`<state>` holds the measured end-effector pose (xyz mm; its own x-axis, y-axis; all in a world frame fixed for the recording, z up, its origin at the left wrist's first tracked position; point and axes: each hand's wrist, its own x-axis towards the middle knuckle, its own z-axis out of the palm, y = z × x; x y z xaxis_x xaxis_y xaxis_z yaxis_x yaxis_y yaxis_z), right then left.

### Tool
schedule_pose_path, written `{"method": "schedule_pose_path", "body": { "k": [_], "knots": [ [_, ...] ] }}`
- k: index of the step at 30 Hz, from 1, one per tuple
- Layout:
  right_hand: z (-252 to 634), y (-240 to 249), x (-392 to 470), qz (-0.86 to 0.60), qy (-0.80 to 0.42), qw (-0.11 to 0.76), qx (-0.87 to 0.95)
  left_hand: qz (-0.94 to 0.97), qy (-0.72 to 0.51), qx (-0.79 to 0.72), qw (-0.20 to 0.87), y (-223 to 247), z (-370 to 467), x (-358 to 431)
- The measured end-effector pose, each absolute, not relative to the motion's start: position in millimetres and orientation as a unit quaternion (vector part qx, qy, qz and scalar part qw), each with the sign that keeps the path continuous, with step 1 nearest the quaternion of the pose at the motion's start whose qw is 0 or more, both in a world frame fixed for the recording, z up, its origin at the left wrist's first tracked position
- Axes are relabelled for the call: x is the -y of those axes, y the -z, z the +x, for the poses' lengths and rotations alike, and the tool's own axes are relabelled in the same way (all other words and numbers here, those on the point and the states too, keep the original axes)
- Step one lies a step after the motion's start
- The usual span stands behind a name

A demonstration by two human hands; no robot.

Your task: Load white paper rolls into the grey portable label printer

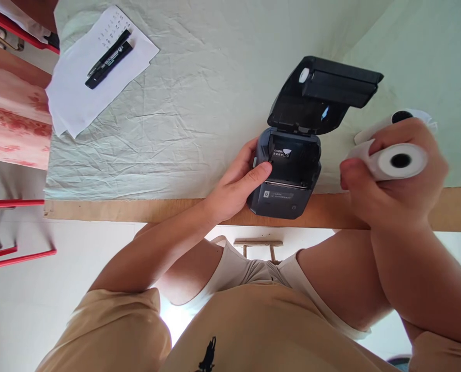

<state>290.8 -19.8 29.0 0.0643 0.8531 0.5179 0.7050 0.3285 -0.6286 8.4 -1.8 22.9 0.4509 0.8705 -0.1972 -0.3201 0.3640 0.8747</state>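
Observation:
A dark portable label printer [279,201] lies at the table's front edge, its lid [323,93] swung up and back. The paper bay inside shows a small white sticker and no roll. My left hand [244,178] grips the printer's left side, thumb over the rim of the bay. To the right of the printer, my right hand [404,191] holds a white paper roll [401,161] with a dark core hole, its loose end pinched between thumb and fingers. Behind that hand, partly hidden by it, lies a second white roll [381,126].
A pale green cloth [191,103] covers the table, with a bare wooden edge [98,210] in front. White paper sheets [75,93] lie at the far left, bearing a black marker [109,65] and a pen [116,47]. Red-framed furniture [19,258] stands left of the table.

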Motion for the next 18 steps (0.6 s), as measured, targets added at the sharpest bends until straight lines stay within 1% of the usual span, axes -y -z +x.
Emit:
{"method": "schedule_pose_path", "body": {
  "k": [3, 5, 8, 12, 18],
  "knots": [
    [296, -29, 18, -0.581, -0.085, 0.365, 0.723, 0.405, -0.394, -0.341, 0.751, -21, 7, 2],
    [299, -28, 17, -0.585, -0.111, 0.334, 0.730, 0.407, -0.397, -0.336, 0.751, -20, 7, 2],
    [303, -29, 18, -0.593, -0.148, 0.332, 0.718, 0.411, -0.403, -0.333, 0.747, -20, 6, 2],
    [307, -30, 19, -0.624, -0.163, 0.319, 0.694, 0.411, -0.404, -0.345, 0.741, -21, 7, 2],
    [303, -17, 15, -0.623, -0.111, 0.291, 0.718, 0.415, -0.406, -0.351, 0.735, -20, 7, 1]
  ]
}}
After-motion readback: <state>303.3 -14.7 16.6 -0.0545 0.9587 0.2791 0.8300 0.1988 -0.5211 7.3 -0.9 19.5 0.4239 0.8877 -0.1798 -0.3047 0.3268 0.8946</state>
